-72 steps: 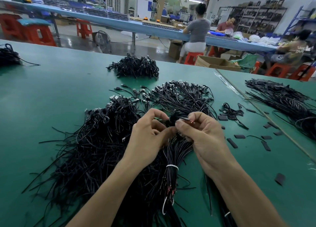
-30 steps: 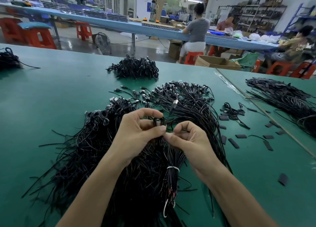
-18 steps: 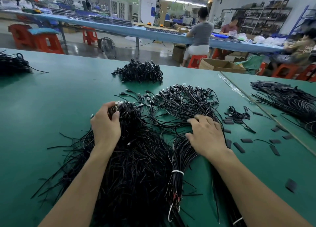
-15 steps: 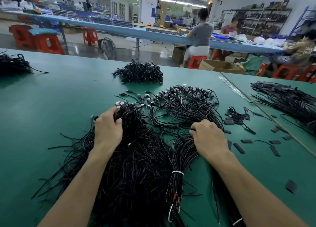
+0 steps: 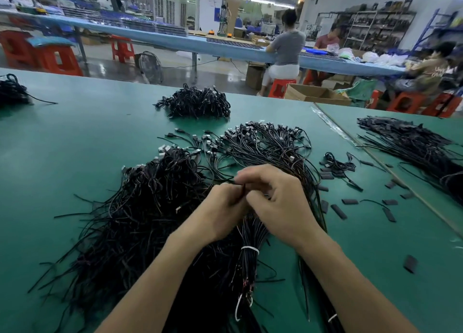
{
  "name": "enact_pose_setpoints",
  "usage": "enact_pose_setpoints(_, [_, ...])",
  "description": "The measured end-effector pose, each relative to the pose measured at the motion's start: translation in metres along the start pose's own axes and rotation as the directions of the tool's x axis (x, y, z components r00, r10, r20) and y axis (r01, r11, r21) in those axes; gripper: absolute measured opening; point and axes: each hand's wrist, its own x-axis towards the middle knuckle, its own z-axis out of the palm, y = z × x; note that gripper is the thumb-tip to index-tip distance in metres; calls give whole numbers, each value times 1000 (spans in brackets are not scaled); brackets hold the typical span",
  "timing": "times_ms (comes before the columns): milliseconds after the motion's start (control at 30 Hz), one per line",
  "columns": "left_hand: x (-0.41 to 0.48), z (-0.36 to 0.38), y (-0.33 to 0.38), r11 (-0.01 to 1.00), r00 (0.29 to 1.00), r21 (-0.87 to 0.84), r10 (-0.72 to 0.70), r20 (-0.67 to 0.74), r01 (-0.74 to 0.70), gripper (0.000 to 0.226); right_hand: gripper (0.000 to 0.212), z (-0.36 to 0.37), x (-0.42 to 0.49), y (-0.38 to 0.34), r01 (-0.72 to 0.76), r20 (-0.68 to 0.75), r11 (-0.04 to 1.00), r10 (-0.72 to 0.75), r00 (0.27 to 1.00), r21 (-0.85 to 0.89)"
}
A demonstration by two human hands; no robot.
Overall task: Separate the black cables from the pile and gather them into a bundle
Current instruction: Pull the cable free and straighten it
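Both hands meet over the middle of the green table, just above a tied bundle. The left hand and right hand are curled with fingertips together, and between them they pinch 1 thin black cable. The fingers are blurred, so which ones grip it is unclear.

The bundle lies under the wrists, bound by 1 white tie, and fans out beyond the hands to a spread of plugs. Touching its left side is the big loose pile of black cables.

3 more cable heaps lie well apart: 1 at the far middle, 1 at the left edge, and 1 on the adjoining table at right. Short black sleeves are scattered right of the bundle, near a small tangle. 3 people sit at the blue bench behind.
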Motion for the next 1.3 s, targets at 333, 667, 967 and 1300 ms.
enact_pose_setpoints(333, [-19, -14, 1, 961, 942, 275, -115, 316, 25, 23, 20, -11, 9, 18, -479, 62, 274, 816, 575, 834])
enact_pose_setpoints(667, [-17, -33, -15, 994, 998, 105, 47, -37, -43, 77, 28, 1, -6, -26, -444, 489, 869, 297, 820, 217])
enact_pose_setpoints(967, [-18, -52, -7, 996, 623, -61, -12, -782, -57, 52, 43, -14, -17, 23, -236, 365, 920, 346, 864, -312])
enact_pose_setpoints(1300, [-23, -48, 20, 988, 662, 86, 149, -734, -126, 40, 29, 23, -26, 64, -342, -92, 856, 333, 939, -387])
